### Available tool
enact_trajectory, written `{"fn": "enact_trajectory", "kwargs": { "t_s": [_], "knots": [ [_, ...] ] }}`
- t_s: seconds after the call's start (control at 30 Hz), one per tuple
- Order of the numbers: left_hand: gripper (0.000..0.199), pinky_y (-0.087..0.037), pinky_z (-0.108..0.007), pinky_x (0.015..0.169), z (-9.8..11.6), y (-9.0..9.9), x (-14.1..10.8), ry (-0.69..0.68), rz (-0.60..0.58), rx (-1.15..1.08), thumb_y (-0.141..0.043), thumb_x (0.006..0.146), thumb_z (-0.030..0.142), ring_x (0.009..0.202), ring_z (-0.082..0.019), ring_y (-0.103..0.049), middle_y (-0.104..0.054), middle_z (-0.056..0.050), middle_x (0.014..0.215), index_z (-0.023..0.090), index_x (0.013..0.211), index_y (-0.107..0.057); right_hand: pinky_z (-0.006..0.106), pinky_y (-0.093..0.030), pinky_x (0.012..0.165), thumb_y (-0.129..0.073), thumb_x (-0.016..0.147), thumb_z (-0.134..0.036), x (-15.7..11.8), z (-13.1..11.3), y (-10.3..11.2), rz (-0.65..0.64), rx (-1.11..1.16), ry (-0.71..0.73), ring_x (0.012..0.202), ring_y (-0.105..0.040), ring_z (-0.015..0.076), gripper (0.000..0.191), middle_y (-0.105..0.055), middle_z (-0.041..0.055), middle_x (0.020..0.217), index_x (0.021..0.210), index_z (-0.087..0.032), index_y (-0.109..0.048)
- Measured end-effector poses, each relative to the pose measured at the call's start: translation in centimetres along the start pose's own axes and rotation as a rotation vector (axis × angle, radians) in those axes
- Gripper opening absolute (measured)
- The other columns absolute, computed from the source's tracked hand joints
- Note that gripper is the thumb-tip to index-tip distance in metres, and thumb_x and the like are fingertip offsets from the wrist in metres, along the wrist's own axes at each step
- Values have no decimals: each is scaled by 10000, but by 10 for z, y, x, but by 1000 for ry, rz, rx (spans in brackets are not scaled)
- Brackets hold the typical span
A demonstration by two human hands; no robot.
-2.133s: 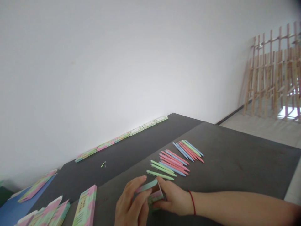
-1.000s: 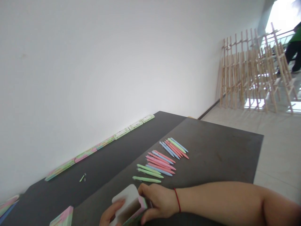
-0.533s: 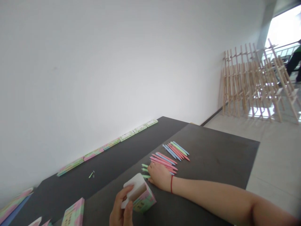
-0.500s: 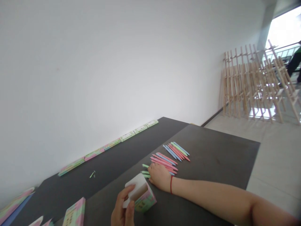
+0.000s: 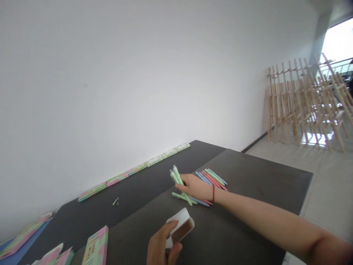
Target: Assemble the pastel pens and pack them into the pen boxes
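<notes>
My left hand (image 5: 162, 244) grips a small carton (image 5: 181, 231) by its white flap, fingers on one side and thumb on the other. The carton's open end faces me and its inside looks brownish. Above the table, my right hand (image 5: 199, 187), with a red cord at the wrist, is closed on several light green pens (image 5: 176, 175) held in a slanted bundle. Under that hand lie a few more pens, green (image 5: 180, 197) and blue, partly hidden. Just beyond it is a group of pink, blue and green pens (image 5: 213, 177).
Patterned flat boxes (image 5: 119, 179) line the wall along the table's (image 5: 264, 184) back edge. A pastel box (image 5: 96, 246) and other cartons (image 5: 52, 255) lie at the front left. Small green bits (image 5: 115, 201) are on the table. Wooden easels (image 5: 298, 106) stand at the far right.
My right hand has risen off the table with green pens in it. My left hand has tilted the carton, turning its opening more toward me. The view has shifted slightly left.
</notes>
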State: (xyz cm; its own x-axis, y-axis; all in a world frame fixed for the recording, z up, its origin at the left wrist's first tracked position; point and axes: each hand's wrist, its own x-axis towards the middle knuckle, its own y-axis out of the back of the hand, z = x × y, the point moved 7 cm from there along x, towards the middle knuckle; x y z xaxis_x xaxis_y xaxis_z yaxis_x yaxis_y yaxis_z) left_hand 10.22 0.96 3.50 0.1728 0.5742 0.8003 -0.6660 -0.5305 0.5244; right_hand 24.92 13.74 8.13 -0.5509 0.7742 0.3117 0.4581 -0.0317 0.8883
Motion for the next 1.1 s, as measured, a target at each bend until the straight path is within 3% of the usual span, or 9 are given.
{"fn": "enact_trajectory", "kwargs": {
  "t_s": [0.03,0.1,0.2,0.33,0.57,0.7,0.93,1.1],
  "knots": [
    [398,-544,-259,682,2,0,0,-18,3,9,-416,884,543,815,-181,-687,-735,-50,928,244,1059,-613,219,-418,595,-364,959,-368,-3,-3,25,112,193,9,668,-562,129,334,-618,48,772,880,-121,-576],
    [397,-549,-266,678,3,0,-1,-34,17,25,-421,881,543,809,-187,-690,-737,-51,917,245,1054,-618,211,-415,573,-374,957,-408,-14,-15,63,208,541,88,626,-529,110,358,-579,21,737,917,-123,-587],
    [380,-552,-264,658,4,1,-1,-27,32,28,-439,877,532,798,-192,-693,-739,-59,911,243,1035,-631,224,-446,629,-447,927,-434,-34,-42,89,210,820,272,690,-551,116,345,-591,33,813,918,-132,-613],
    [408,-559,-293,682,2,-1,3,39,-1,-38,-406,884,539,782,-208,-695,-736,-81,927,232,1041,-625,248,-465,758,-494,918,-361,-47,-66,79,57,833,437,838,-590,140,268,-622,57,924,964,-135,-630],
    [408,-524,-237,520,-11,-1,7,233,-2,-161,-421,867,553,711,-190,-691,-734,-58,947,227,1012,-618,230,-444,824,-528,896,-237,-43,-67,56,-80,599,521,893,-586,135,171,-636,55,954,978,-132,-636],
    [399,-486,-225,461,-11,-1,10,293,-14,-190,-435,862,542,563,-155,-645,-728,-44,895,217,1010,-613,211,-442,770,-548,889,-251,-38,-64,49,-149,544,489,846,-579,126,170,-613,42,919,970,-122,-623],
    [340,-468,-220,448,-7,1,19,350,-16,-237,-445,868,483,500,-133,-607,-722,-24,895,231,1040,-595,186,-394,638,-611,841,-275,-30,-69,49,-118,401,466,713,-504,96,140,-527,4,828,857,-136,-625],
    [311,-457,-224,460,-6,4,23,348,-31,-181,-461,857,458,471,-132,-590,-719,-16,815,222,992,-612,176,-383,589,-639,823,-303,-23,-73,48,-185,386,422,655,-500,83,186,-542,-1,814,908,-138,-632]
  ]
}}
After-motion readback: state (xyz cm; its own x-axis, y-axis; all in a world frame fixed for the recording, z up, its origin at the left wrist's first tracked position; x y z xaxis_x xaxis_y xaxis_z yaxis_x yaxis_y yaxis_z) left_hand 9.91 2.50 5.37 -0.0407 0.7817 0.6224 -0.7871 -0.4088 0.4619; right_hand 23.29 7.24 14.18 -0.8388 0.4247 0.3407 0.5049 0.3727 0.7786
